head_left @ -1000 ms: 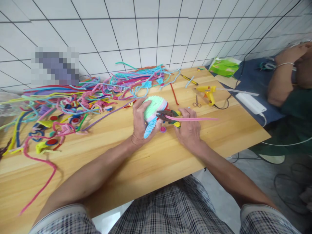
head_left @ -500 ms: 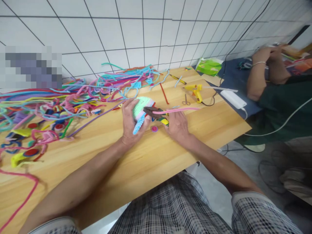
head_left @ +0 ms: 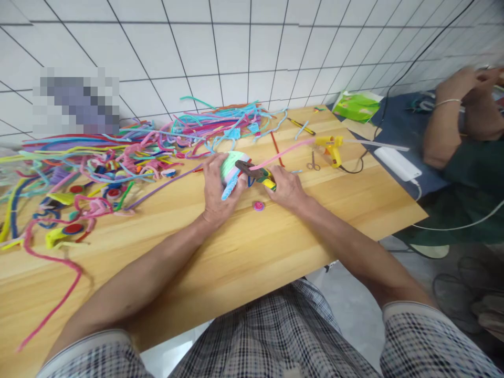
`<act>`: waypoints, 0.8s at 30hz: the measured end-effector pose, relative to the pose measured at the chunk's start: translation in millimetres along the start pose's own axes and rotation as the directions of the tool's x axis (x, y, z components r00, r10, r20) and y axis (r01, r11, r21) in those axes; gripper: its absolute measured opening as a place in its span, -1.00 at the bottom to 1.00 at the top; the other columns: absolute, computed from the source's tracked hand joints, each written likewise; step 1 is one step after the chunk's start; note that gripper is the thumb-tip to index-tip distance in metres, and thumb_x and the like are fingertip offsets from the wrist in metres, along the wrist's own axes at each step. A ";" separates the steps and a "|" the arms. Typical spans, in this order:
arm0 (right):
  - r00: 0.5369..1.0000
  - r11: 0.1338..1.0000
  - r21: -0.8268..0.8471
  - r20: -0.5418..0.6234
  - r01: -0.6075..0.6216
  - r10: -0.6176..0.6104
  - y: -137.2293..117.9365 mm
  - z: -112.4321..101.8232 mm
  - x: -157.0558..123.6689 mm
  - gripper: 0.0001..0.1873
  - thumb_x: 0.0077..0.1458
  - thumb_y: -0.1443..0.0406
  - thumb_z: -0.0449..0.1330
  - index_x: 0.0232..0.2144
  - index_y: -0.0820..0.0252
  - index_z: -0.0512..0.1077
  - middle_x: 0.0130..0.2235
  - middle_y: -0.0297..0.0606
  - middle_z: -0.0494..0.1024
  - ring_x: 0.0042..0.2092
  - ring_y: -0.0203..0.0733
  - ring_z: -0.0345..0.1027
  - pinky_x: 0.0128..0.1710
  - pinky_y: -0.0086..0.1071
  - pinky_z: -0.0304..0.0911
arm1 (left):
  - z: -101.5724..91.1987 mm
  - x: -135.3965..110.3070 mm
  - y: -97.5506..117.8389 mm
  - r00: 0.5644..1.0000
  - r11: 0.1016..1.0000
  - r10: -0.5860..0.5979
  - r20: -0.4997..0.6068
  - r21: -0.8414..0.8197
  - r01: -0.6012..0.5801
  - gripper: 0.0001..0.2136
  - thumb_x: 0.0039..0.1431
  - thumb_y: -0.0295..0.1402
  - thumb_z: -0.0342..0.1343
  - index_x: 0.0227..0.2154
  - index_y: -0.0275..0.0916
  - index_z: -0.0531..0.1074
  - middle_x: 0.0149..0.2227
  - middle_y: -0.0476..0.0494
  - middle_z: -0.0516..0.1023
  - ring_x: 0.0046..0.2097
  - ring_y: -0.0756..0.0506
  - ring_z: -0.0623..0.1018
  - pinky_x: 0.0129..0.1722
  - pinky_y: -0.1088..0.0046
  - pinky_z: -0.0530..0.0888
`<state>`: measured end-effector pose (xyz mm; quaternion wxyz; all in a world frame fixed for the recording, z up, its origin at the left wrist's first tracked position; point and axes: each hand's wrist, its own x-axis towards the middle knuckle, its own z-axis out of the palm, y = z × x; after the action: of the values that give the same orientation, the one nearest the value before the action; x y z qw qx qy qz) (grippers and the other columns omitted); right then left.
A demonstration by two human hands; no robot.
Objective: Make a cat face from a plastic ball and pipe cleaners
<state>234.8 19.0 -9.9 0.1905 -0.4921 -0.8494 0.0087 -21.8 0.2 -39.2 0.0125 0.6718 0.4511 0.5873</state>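
My left hand (head_left: 215, 188) is wrapped round a rounded pipe-cleaner craft piece (head_left: 232, 164) in pale green, pink and blue, held just above the wooden table (head_left: 275, 241). My right hand (head_left: 286, 189) grips pliers (head_left: 255, 173) with yellow and green handles. The plier jaws touch the craft piece. A long pink pipe cleaner (head_left: 287, 149) runs from the jaws up and to the right. A small pink and red coiled disc (head_left: 259, 206) lies on the table between my hands.
A big heap of coloured pipe cleaners (head_left: 129, 149) covers the table's left and back. A yellow glue gun (head_left: 331, 147), small scissors (head_left: 313, 164) and a green packet (head_left: 356, 107) lie at the right. Another person's arms (head_left: 452, 118) are at the far right, beside a white power strip (head_left: 397, 164).
The pink pipe cleaner has swung from lying level to slanting up to the right. My hands have drawn closer together on the craft piece. The other person's hands have shifted.
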 end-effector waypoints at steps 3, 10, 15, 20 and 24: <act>0.998 0.999 -0.027 0.039 -0.043 0.044 -5.1 -4.6 -1.6 -0.67 0.62 0.21 0.29 0.29 0.19 0.61 0.15 0.08 0.86 0.17 0.16 0.73 0.07 -0.20 0.47 | 1.3 -0.7 -2.8 1.000 1.000 -0.006 0.000 -0.020 0.006 -0.30 0.63 0.37 0.30 0.49 -0.02 0.48 0.40 -0.38 0.65 0.48 -0.45 0.64 0.61 -0.28 0.55; 0.995 0.994 -0.070 0.044 -0.089 0.093 -25.4 -15.2 -3.7 -0.35 0.62 0.29 0.21 0.63 0.33 0.47 0.41 0.27 0.80 0.39 0.33 0.72 0.37 0.02 0.60 | -0.8 -0.1 -2.2 0.993 0.995 -0.100 0.062 -0.012 0.101 -0.29 0.64 0.33 0.29 0.50 -0.09 0.44 0.41 -0.38 0.62 0.47 -0.44 0.63 0.61 -0.22 0.54; 1.000 1.000 0.009 0.002 -0.017 0.017 -21.5 -12.3 -10.5 -0.19 0.54 0.38 0.22 0.72 0.49 0.35 0.57 0.39 0.67 0.66 0.37 0.51 0.70 0.24 0.44 | -0.9 0.7 2.8 0.993 0.995 -0.100 0.059 -0.001 0.100 -0.32 0.67 0.30 0.25 0.47 -0.12 0.46 0.37 -0.38 0.64 0.41 -0.42 0.65 0.56 -0.20 0.59; 0.999 0.996 -0.068 -0.006 -0.049 0.049 -15.9 -19.3 -13.4 -0.14 0.50 0.38 0.29 0.74 0.49 0.34 0.67 0.41 0.56 0.75 0.47 0.37 0.74 0.41 0.35 | 1.5 0.0 5.3 0.992 0.995 -0.102 0.071 -0.013 0.103 -0.36 0.66 0.22 0.27 0.47 -0.13 0.45 0.39 -0.38 0.65 0.45 -0.42 0.64 0.59 -0.22 0.57; 0.997 0.987 -0.143 0.007 -0.077 0.078 -18.3 -27.2 -15.1 -0.22 0.56 0.32 0.32 0.70 0.43 0.43 0.60 0.40 0.65 0.60 0.50 0.53 0.63 0.37 0.46 | 4.3 -1.5 5.6 0.987 0.990 -0.136 0.084 -0.025 0.138 -0.40 0.60 0.10 0.35 0.47 -0.11 0.44 0.39 -0.36 0.64 0.46 -0.41 0.63 0.57 -0.19 0.59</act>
<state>235.3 -7.8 14.2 0.1491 -0.5370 -0.8293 -0.0414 -14.9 -1.8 -38.6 0.0819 0.6625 0.4862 0.5639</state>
